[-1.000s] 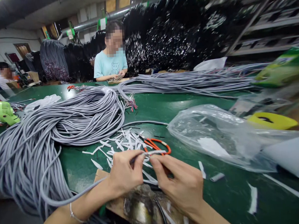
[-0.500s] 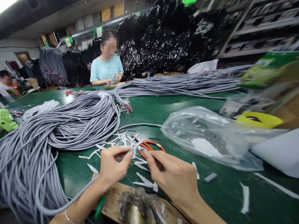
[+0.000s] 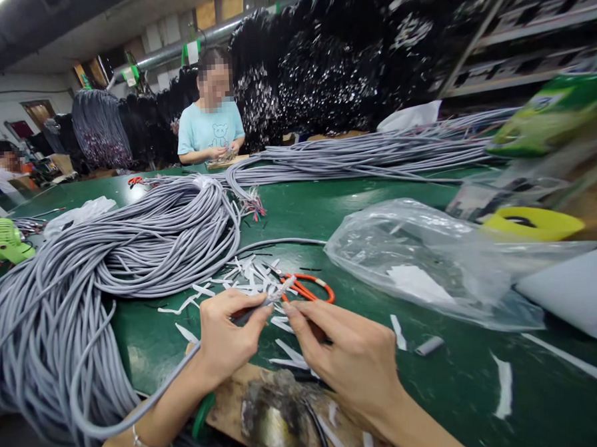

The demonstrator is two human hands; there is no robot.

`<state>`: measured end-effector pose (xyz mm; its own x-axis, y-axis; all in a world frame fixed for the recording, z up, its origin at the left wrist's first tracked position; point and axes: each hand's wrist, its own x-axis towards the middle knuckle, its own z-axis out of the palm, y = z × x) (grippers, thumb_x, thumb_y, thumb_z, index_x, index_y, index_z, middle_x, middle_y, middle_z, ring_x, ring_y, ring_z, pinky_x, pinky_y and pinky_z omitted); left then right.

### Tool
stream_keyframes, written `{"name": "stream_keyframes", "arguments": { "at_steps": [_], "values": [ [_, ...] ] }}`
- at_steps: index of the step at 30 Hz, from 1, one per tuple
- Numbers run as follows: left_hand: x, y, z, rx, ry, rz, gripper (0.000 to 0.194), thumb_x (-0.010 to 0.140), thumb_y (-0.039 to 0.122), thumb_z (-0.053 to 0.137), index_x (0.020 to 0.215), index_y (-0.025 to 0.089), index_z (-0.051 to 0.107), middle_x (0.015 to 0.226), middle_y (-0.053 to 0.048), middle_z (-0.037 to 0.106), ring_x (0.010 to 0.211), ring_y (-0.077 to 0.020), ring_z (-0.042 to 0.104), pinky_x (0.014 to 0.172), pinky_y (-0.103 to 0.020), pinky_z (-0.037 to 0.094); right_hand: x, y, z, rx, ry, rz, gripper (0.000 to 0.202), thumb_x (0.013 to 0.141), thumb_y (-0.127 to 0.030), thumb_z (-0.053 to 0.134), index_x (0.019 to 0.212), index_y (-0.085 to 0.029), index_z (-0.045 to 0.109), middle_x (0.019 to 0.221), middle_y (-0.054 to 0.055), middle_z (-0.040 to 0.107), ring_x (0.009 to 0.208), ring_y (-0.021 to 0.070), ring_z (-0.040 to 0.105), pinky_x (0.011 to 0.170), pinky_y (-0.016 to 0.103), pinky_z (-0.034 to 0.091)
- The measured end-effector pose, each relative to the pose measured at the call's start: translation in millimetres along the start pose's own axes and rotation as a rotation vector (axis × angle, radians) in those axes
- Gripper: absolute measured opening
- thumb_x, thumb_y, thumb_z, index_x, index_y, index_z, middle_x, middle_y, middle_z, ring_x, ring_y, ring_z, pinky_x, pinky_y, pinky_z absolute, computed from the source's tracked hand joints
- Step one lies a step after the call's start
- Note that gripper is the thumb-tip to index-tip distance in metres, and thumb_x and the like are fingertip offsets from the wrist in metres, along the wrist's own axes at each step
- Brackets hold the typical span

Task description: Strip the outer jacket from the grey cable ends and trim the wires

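My left hand [image 3: 232, 337] pinches a grey cable [image 3: 159, 387] close to its end, and the cable runs back along my forearm. Past the fingertips the jacket is off, and a pale, silvery stripped end [image 3: 282, 289] sticks out up and to the right. My right hand [image 3: 352, 344] is closed in a pinch, thumb and forefinger right by that end. What lies between those fingertips is too small to make out. Just beyond the hands lie orange-handled scissors [image 3: 327, 291] among white strips [image 3: 254, 274] on the green table [image 3: 293, 214].
A large bundle of grey cables [image 3: 159, 234] fills the left. To the right lie a clear plastic bag [image 3: 370, 246] and a yellow tape roll [image 3: 553, 223]. A wooden board [image 3: 237, 393] with a dark metal lump [image 3: 276, 411] sits below my hands. A co-worker [image 3: 208, 128] works across the table.
The view has shifted slightly. The stripped cable end now points farther out to the right of my left fingers, and my right fingertips have come nearer my left hand.
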<state>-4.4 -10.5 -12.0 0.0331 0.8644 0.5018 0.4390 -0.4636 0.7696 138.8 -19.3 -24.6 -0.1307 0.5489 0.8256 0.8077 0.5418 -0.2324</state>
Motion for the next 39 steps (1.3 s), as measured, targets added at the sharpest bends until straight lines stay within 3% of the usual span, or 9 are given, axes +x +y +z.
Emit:
{"name": "stream_keyframes", "arguments": {
  "at_steps": [5, 9, 14, 21, 25, 27, 31, 36, 39],
  "values": [
    [-0.3, 0.1, -0.4, -0.008, -0.003, 0.008, 0.010, 0.069, 0.018, 0.063, 0.075, 0.013, 0.071, 0.064, -0.007, 0.068, 0.054, -0.0131, 0.060, 0.049, -0.022, 0.047, -0.2, -0.2, 0.5, 0.005, 0.000, -0.003, 0.029, 0.086, -0.025, 0.045, 0.064, -0.017, 0.062, 0.056, 0.002, 0.065, 0.048, 0.0106, 0.058, 0.049, 0.021, 0.037],
    [-1.4, 0.3, 0.9, 0.052, 0.018, 0.094, 0.010, 0.070, 0.016, 0.062, 0.074, 0.014, 0.071, 0.060, -0.005, 0.066, 0.052, -0.0117, 0.056, 0.050, -0.021, 0.046, 1.2, -2.6, 0.2, 0.007, -0.019, -0.001, 0.029, 0.087, -0.025, 0.044, 0.064, -0.017, 0.061, 0.056, 0.001, 0.064, 0.048, 0.0105, 0.057, 0.049, 0.021, 0.036],
    [-1.6, 3.0, 4.1, 0.133, 0.026, 0.149, 0.009, 0.069, 0.014, 0.061, 0.068, 0.013, 0.070, 0.053, -0.003, 0.061, 0.045, -0.0094, 0.050, 0.044, -0.020, 0.040, 2.4, -9.2, 0.7, 0.140, -0.083, 0.104, 0.033, 0.088, -0.024, 0.041, 0.062, -0.016, 0.059, 0.046, -0.002, 0.056, 0.035, 0.0074, 0.046, 0.042, 0.020, 0.033],
    [-2.8, 6.4, 4.4, 0.123, -0.025, 0.091, 0.011, 0.069, 0.009, 0.057, 0.069, 0.011, 0.068, 0.059, -0.005, 0.063, 0.051, -0.0113, 0.055, 0.048, -0.020, 0.042, -1.4, -7.7, 1.5, 0.125, 0.061, -0.066, 0.019, 0.083, -0.015, 0.048, 0.069, -0.014, 0.061, 0.056, 0.002, 0.063, 0.048, 0.0106, 0.058, 0.051, 0.020, 0.041],
    [-4.8, 1.3, 3.0, 0.245, -0.020, 0.271, 0.016, 0.075, 0.011, 0.051, 0.074, 0.011, 0.067, 0.054, -0.003, 0.057, 0.047, -0.0106, 0.049, 0.045, -0.021, 0.038, 1.1, -10.2, 3.9, 0.193, -0.029, 0.120, 0.026, 0.085, -0.021, 0.046, 0.063, -0.015, 0.059, 0.046, -0.002, 0.057, 0.034, 0.0068, 0.046, 0.039, 0.018, 0.036],
    [-4.8, 0.0, 2.1, 0.262, 0.002, 0.314, 0.018, 0.076, 0.011, 0.049, 0.073, 0.011, 0.066, 0.053, -0.002, 0.054, 0.045, -0.0102, 0.046, 0.043, -0.021, 0.036, 0.8, -12.9, 5.9, 0.180, -0.009, 0.117, 0.025, 0.085, -0.020, 0.046, 0.065, -0.014, 0.060, 0.049, -0.001, 0.059, 0.037, 0.0074, 0.048, 0.041, 0.018, 0.037],
    [-5.4, 1.8, 1.8, 0.192, 0.031, 0.212, 0.014, 0.070, 0.007, 0.052, 0.067, 0.012, 0.065, 0.054, -0.002, 0.056, 0.048, -0.0099, 0.050, 0.046, -0.020, 0.037, 0.1, -11.7, 10.1, 0.129, 0.098, -0.067, 0.020, 0.084, -0.016, 0.047, 0.068, -0.013, 0.060, 0.056, 0.003, 0.063, 0.048, 0.0110, 0.057, 0.052, 0.020, 0.041],
    [-3.8, -6.5, 3.5, 0.200, -0.025, 0.227, 0.015, 0.071, 0.010, 0.052, 0.067, 0.012, 0.066, 0.054, -0.003, 0.056, 0.047, -0.0102, 0.048, 0.046, -0.021, 0.036, -0.6, -17.3, 10.2, 0.176, 0.068, 0.097, 0.024, 0.084, -0.020, 0.048, 0.062, -0.016, 0.058, 0.046, -0.002, 0.055, 0.034, 0.0065, 0.043, 0.039, 0.019, 0.034],
    [7.8, -18.9, -0.3, 0.178, -0.046, 0.011, 0.011, 0.066, 0.009, 0.057, 0.061, 0.013, 0.066, 0.056, -0.002, 0.059, 0.051, -0.0112, 0.051, 0.051, -0.022, 0.038, -3.8, -36.4, 5.5, 0.253, 0.041, -0.124, 0.026, 0.084, -0.016, 0.045, 0.060, -0.017, 0.056, 0.043, -0.002, 0.052, 0.037, 0.0083, 0.043, 0.040, 0.021, 0.032]
  ]
}}
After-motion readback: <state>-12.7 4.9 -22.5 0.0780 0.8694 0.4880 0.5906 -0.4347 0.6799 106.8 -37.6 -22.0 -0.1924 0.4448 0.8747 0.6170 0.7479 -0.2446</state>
